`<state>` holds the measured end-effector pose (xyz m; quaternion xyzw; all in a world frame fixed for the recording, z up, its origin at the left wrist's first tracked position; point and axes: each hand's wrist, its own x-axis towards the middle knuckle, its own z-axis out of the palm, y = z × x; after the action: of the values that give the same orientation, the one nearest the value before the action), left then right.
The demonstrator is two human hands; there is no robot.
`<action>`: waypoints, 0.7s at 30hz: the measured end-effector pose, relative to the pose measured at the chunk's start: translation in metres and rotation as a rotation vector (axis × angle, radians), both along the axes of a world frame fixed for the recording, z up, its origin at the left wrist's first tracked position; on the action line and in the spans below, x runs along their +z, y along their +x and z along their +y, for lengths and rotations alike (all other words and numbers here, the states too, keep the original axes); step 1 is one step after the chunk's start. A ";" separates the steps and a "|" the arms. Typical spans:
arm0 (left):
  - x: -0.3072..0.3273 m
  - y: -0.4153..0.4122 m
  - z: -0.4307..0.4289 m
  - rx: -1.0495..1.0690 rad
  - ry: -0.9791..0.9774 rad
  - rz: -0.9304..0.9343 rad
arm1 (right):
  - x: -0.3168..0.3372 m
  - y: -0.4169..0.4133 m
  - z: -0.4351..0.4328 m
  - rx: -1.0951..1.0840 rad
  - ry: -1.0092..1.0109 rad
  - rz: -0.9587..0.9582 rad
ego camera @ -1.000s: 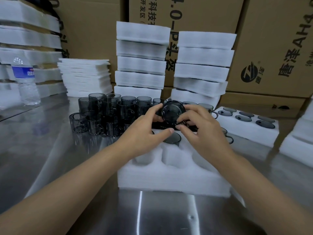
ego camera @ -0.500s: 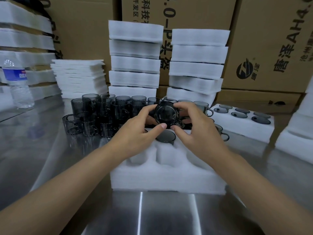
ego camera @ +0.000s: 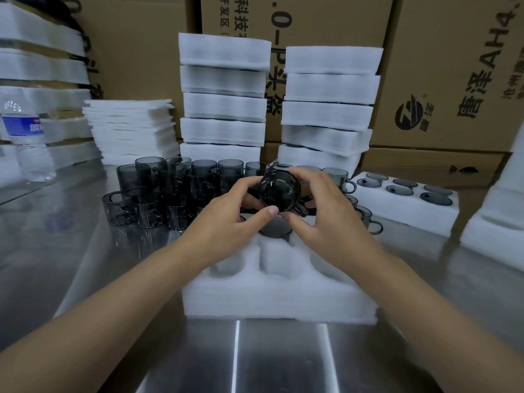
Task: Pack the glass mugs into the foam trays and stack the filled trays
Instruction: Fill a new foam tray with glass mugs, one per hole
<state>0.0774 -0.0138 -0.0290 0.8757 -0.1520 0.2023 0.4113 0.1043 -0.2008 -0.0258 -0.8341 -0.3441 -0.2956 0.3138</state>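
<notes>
Two hands: both are working one smoky glass mug (ego camera: 279,191) at the middle of the frame.
Left hand (ego camera: 226,222): its grip is pinching the mug, thumb coming up under the rim, fingers tucking in behind.
Right hand (ego camera: 326,219): its grip is wrapping over the top of the same mug, thumb pressing from below.
Where the mug is: it's hanging tipped on its side, a round end facing the camera, just above the far row of the foam tray (ego camera: 278,302). What looks like the handle is sticking out lower right.
Tray: it's sitting on the steel bench (ego camera: 85,265), lower middle. A second mug (ego camera: 275,229) is sitting in a far pocket right under the held one; the near pockets are looking empty.
Handling guess: probably light, but it's going to be hard, slick and chippy, so no knocking it on its neighbour.
Where to hold: I'd be gripping the body on opposite sides, not hanging it off the handle.
Foam: looking soft, so it should be giving a bit as the glass pushes in.
Supply: loose mugs (ego camera: 175,188) are crowding the bench at middle left.
Stacking: a filled tray (ego camera: 397,211) is waiting at right, and two stacks (ego camera: 224,92) are standing behind at upper middle.
</notes>
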 end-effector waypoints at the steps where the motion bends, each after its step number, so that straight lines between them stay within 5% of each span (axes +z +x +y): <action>1: 0.000 -0.001 0.000 -0.001 0.002 -0.004 | 0.000 0.000 0.000 -0.002 -0.006 0.008; 21: 0.001 -0.002 -0.001 0.019 0.016 -0.032 | 0.002 -0.004 -0.001 -0.012 -0.050 0.023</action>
<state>0.0751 -0.0149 -0.0278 0.8770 -0.1519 0.2189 0.3999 0.1007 -0.2017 -0.0237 -0.8471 -0.3428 -0.2790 0.2951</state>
